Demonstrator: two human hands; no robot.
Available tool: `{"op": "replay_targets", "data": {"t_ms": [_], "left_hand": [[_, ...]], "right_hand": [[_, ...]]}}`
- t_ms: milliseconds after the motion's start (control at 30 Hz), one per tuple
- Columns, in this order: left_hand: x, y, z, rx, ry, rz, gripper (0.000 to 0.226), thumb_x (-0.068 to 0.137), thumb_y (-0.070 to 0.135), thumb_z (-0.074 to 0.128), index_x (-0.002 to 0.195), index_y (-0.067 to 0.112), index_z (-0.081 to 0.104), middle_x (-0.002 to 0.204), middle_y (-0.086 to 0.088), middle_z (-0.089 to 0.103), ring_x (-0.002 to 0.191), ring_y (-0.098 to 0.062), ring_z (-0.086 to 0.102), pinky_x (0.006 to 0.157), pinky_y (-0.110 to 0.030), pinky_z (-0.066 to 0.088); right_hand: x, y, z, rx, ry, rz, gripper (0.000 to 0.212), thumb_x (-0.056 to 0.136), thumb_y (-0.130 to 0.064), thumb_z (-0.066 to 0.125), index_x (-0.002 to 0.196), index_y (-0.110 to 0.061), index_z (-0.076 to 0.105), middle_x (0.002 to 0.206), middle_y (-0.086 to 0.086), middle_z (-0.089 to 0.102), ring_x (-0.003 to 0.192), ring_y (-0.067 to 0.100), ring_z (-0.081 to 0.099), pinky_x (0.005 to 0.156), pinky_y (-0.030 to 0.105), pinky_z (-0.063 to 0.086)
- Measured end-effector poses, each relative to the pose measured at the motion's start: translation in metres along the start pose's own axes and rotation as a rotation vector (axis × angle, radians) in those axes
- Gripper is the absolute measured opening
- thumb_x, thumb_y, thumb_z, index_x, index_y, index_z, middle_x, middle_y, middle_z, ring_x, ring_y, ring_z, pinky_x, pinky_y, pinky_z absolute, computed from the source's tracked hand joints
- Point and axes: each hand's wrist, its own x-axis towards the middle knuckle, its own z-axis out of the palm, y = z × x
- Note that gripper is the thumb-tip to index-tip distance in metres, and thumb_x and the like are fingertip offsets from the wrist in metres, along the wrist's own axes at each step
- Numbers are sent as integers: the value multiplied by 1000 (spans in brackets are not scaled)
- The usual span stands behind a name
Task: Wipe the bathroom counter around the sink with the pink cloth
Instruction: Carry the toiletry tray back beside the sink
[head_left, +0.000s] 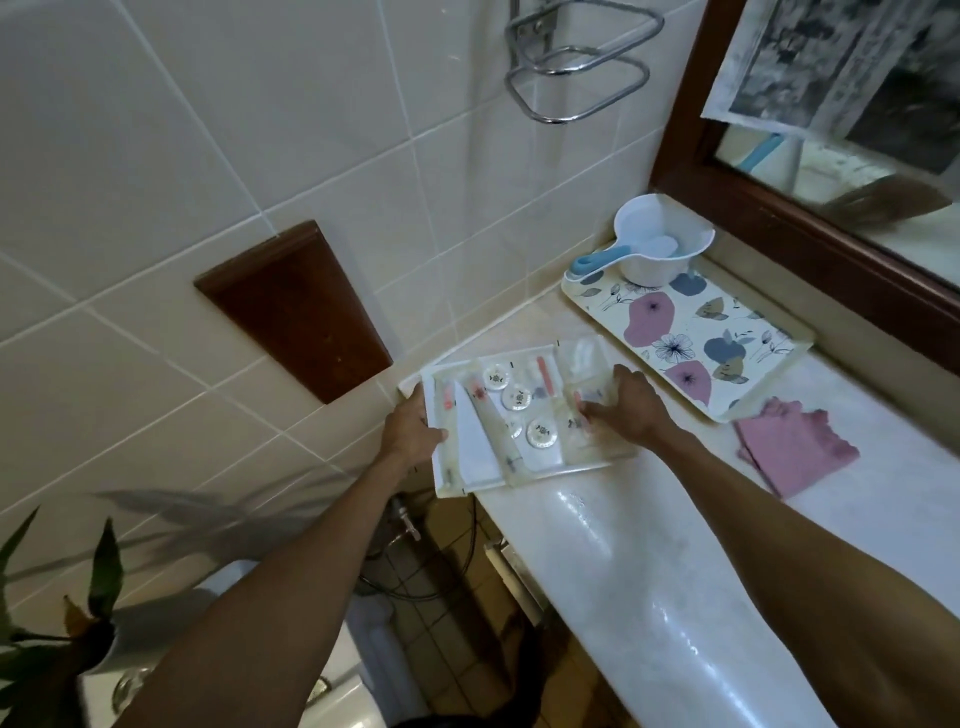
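Stood over the corner of a pale, glossy counter (649, 561) beside a tiled wall (156, 182). Held a shallow clear tray (519, 467) of small toiletries at both ends: left hand (413, 428) closed around the tray's left edge, thumb on top and fingers underneath; right hand (623, 402) laid flat on the right part, fingers spread and pressing down on wrapped packets there. Tray hung partly past the counter's end, its left part over the floor. Carried round white lidded pots (540, 432), a white folded card (475, 447) and small tubes with pink caps.

Lay just right of the right forearm, on the counter: the pink cloth (795, 449), folded and a little rumpled, touched by neither hand. Sat beyond the cloth, near the wall: a flowered tray (691, 343), with a white scoop with a blue handle (660, 247) on its far end. Ran along the right side: a dark wooden mirror frame (779, 223). Hung on the wall above: a chrome towel ring (582, 78). Showed at lower left: green plant leaves (98, 571)
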Motion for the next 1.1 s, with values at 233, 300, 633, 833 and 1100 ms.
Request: {"op": "replay_targets", "data": {"t_ms": [233, 300, 633, 833, 1100], "left_hand": [[-27, 52, 25, 32, -105, 123, 99, 89, 8, 77, 164, 22, 14, 117, -8, 64, 111, -27, 63, 92, -35, 53], [-40, 72, 40, 24, -132, 179, 95, 90, 8, 75, 164, 22, 17, 102, 2, 59, 101, -21, 59, 86, -31, 48], [-164, 191, 152, 23, -349, 519, 83, 84, 3, 69, 156, 31, 40, 89, -3, 59, 80, -21, 58, 64, -25, 47], [-283, 260, 236, 34, -464, 688, 61, 75, 12, 69, 131, 31, 56, 90, -2, 60, 85, -22, 59, 67, -25, 46], [-430, 320, 348, 94, -686, 836, 63, 82, 6, 68, 143, 16, 59, 84, 0, 59, 77, -16, 59, 64, -29, 48]], "right_hand": [[-71, 55, -47, 134, 126, 21, 97, 63, -75, 70, 135, -17, 41, 121, 10, 61, 106, 28, 62, 87, 42, 54], [-101, 74, -66, 171, 197, 23, 97, 64, -72, 74, 137, -20, 36, 123, 9, 60, 110, 28, 61, 89, 43, 55], [-311, 204, -148, 259, 521, 224, 86, 67, -63, 77, 136, -28, 40, 114, 6, 55, 97, 21, 58, 86, 39, 51], [-467, 283, -185, 314, 728, 366, 81, 64, -64, 77, 132, -33, 46, 118, 2, 59, 103, 18, 60, 88, 36, 51], [-655, 369, -203, 371, 972, 592, 76, 72, -52, 80, 136, -25, 48, 120, 8, 54, 104, 23, 57, 90, 32, 46]]}}
